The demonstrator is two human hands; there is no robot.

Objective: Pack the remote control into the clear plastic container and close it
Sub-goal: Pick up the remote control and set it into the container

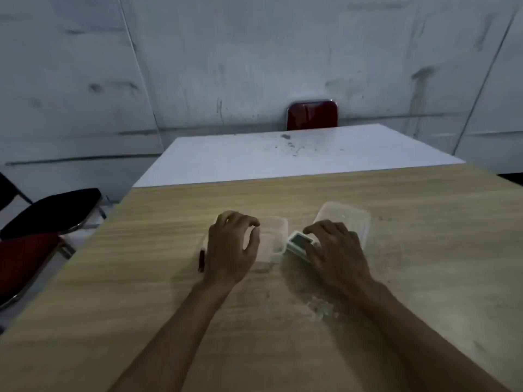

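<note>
A clear plastic container stands open on the wooden table, near its middle. My left hand hovers over the container's left part with its fingers spread and curled, holding nothing that I can see. Just right of the container lies a white remote control with a small grey screen. My right hand rests on it, fingers wrapped over its right end. The clear lid lies flat behind my right hand, partly hidden by it.
A dark pen lies on the table left of my left wrist. A white table adjoins the far edge, with a red chair behind it. A black chair and another red chair stand at the left.
</note>
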